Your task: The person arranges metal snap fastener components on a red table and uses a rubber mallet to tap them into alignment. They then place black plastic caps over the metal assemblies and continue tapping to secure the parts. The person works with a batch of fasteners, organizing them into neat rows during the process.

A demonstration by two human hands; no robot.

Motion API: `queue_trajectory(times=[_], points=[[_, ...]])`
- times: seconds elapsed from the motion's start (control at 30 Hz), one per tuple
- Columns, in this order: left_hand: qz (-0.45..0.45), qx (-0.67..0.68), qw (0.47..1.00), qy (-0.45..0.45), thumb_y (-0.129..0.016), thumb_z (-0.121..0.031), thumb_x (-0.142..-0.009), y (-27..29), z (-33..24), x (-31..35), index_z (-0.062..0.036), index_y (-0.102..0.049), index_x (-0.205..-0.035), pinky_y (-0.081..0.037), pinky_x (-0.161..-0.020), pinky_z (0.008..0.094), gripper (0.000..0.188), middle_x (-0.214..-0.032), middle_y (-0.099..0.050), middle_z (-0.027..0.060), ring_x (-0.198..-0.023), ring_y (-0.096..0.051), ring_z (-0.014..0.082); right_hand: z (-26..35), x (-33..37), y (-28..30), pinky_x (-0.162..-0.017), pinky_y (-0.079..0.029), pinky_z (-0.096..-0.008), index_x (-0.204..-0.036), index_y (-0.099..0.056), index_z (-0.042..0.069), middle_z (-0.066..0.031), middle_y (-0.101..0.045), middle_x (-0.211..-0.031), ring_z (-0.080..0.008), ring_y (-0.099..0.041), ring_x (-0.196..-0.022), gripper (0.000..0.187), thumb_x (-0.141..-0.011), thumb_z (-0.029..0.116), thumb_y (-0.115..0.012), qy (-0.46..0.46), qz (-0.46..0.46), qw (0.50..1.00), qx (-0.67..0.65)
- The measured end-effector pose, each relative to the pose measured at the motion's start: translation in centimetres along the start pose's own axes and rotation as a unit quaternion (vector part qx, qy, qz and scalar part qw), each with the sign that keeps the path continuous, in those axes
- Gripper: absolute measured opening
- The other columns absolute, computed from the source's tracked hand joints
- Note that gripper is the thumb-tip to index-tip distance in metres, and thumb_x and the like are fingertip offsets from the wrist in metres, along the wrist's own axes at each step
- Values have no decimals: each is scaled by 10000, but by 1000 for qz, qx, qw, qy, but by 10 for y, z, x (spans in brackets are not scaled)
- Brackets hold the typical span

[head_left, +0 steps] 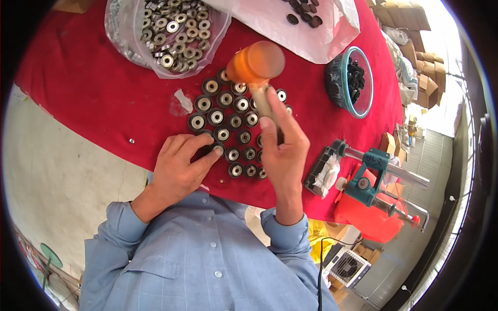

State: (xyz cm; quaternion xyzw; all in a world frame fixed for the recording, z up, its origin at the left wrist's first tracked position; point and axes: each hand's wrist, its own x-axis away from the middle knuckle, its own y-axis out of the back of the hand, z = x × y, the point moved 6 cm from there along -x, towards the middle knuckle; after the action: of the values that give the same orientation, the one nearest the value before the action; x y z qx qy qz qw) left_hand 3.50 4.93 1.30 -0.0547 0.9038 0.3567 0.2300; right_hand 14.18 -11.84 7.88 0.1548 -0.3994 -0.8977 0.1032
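In my right hand [284, 147] is a mallet [255, 63] with an orange, see-through head and a pale handle. Its head is raised over the far part of a group of black wheels [226, 99] with metal bearings in their centres, hiding some of them. My left hand [182, 159] rests at the near left of that group. Its thumb and fingers close around a black wheel [218, 150], and another wheel lies partly under the fingers. The wheels stand close together in rows on the red cloth [124, 111].
A clear plastic bag of loose metal bearings [179, 36] lies at the far left. Black caps [305, 13] sit on a white sack [340, 36]. To the right stand a bowl [371, 85] of black parts and a green hand press [367, 179]. A small metal piece [132, 141] lies left.
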Motion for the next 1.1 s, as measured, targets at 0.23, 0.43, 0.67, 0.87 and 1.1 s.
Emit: queue_trajectory(times=[0.23,0.43,0.67,0.87,1.1], points=[[4,-16,1000,-2,-859,-85,-813,0,0,1,-134,-841,-1087,-526,-805,413,279,-1220,-709,64,-1000,-672,282,19,18,-6,-731,-578,-395,-1525,-659,93,-178,-741,-1047,-292,-690,-780,537,-997,5,-704,28,13,999,-44],[3,-11,1000,-3,-855,-81,-810,-1,1,1,-136,-839,-1106,-527,-812,417,301,-1230,-710,67,-1009,-670,280,16,19,3,-697,-562,-401,-1524,-670,134,-177,-713,-969,-289,-666,-743,544,-996,7,-707,28,-12,998,-58],[-1,-5,1000,-5,-854,-73,-807,0,0,1,-133,-839,-1105,-528,-809,415,305,-1231,-709,69,-993,-677,281,-3,44,-1,-753,-576,-369,-1529,-651,63,-182,-762,-1033,-244,-696,-796,542,-996,-26,-686,-17,19,1000,-15],[-5,-13,1000,-9,-859,-75,-789,1,0,0,-127,-844,-1092,-533,-816,413,307,-1221,-711,71,-995,-687,279,28,41,18,-735,-579,-358,-1506,-659,20,-159,-776,-1087,-231,-691,-797,522,-988,-20,-700,41,-23,996,-71],[-4,-8,1000,-12,-861,-70,-788,1,-1,1,-130,-842,-1112,-538,-825,416,331,-1215,-713,76,-1006,-692,286,14,43,-6,-669,-554,-379,-1514,-675,111,-170,-698,-945,-260,-652,-726,546,-983,-11,-715,7,37,998,-55]])
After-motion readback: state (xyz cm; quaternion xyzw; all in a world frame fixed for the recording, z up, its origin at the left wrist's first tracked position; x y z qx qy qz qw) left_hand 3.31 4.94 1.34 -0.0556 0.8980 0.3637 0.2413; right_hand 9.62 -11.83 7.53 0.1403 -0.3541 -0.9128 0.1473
